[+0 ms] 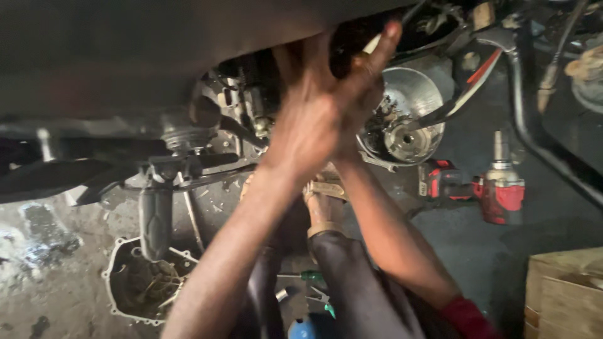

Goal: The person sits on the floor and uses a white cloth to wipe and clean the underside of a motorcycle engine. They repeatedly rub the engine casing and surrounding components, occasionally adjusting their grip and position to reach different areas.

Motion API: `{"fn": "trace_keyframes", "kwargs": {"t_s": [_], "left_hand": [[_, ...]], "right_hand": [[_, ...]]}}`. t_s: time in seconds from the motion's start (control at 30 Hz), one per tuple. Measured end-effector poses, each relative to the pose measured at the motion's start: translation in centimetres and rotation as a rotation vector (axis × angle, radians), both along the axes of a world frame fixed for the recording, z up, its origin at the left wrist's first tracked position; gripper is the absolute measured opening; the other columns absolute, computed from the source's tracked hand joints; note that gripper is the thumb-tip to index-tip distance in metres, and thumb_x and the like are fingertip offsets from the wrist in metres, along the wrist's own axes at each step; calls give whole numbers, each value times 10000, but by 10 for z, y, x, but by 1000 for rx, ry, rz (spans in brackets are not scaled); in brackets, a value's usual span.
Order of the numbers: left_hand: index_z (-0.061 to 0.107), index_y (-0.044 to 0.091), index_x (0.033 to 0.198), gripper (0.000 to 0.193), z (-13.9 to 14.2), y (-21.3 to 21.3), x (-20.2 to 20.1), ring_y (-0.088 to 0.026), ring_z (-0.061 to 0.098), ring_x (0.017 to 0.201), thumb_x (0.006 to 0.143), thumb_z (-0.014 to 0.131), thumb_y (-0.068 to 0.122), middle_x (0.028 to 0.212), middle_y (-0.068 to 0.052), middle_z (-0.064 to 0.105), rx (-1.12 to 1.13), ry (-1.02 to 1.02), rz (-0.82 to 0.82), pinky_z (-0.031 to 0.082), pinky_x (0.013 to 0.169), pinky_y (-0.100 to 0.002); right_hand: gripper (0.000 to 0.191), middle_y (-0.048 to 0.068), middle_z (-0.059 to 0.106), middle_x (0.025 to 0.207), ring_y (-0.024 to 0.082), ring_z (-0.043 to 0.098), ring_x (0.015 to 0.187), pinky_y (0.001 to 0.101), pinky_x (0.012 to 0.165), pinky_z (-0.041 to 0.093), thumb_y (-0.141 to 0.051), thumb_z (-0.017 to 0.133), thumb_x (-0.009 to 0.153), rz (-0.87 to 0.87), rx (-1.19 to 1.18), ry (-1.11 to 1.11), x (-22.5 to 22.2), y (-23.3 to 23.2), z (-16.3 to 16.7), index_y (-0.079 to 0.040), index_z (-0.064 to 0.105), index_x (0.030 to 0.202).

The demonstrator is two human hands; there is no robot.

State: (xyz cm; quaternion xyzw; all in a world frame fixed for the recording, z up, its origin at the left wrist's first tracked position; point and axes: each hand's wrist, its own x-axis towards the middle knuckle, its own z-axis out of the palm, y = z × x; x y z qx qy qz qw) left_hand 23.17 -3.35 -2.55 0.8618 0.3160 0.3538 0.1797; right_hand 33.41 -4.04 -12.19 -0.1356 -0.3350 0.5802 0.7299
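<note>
Under the motorcycle's engine (251, 119), the left hand (308, 125) and right hand (361, 75) overlap, fingers spread and pressed upward as if bracing a hidden part; the open clutch housing (405, 119) sits just beside them, red impact wrench (483, 188) on the floor

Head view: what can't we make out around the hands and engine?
- Left hand, right hand: overlapping and blurred; what the fingers grip is hidden.
- Engine: upper part hidden by the dark body panel.
- Impact wrench: lower end lost in shadow.
- Wooden crate: cut by the frame edge.
</note>
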Motion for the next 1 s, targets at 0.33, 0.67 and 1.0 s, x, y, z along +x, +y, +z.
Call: {"fn": "trace_keyframes", "kwargs": {"t_s": [0.33, 0.67, 1.0], "left_hand": [[482, 309, 1586, 722, -23, -12, -12, -400, 411, 1418, 930, 706, 107, 1560, -174, 442, 52, -60, 68, 302, 1213, -584], [546, 118, 1528, 572, -25, -5, -13, -379, 385, 1476, 999, 676, 294, 1563, -145, 489, 130, -125, 103, 253, 1293, -538], [517, 133, 1545, 702, -23, -1, -8, -393, 337, 1462, 1015, 655, 572, 1578, -175, 445, 89, -44, 90, 200, 1263, -564]], "right_hand": [[322, 74, 606, 1258, 156, 610, 1114, 298, 902, 515, -281, 506, 1167, -870, -119, -807, -5, -1, 20, -5, 494, 1333], [341, 72, 699, 1045, 160, 707, 929, 298, 783, 575, -338, 556, 1112, -908, -131, -1021, -3, -2, 27, -7, 591, 1187], [361, 70, 676, 936, 153, 682, 824, 302, 720, 543, -371, 569, 1081, -835, -122, -1082, 20, -1, 20, -12, 601, 1093]]}}
